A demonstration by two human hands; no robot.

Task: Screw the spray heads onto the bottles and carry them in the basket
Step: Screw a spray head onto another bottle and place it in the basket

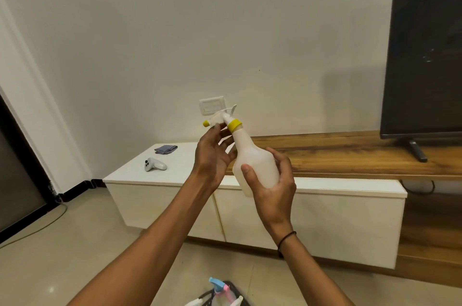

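Note:
I hold a white plastic bottle (252, 155) up in front of me, tilted with its neck to the upper left. My right hand (271, 180) wraps around its lower body. A white spray head (221, 116) with a yellow collar and yellow nozzle tip sits on the neck. My left hand (215, 153) has its fingers on the spray head just below the nozzle. At the bottom edge a dark basket (231, 290) on the floor holds other bottles, one with a blue and pink spray head (218, 285).
A low white cabinet (325, 208) stands ahead, with a white controller (154, 164) and a folded grey cloth (165, 149) on its top. A wooden shelf (350, 155) runs right, carrying a dark television (425, 50). A cable (32, 228) lies on the tiled floor at left.

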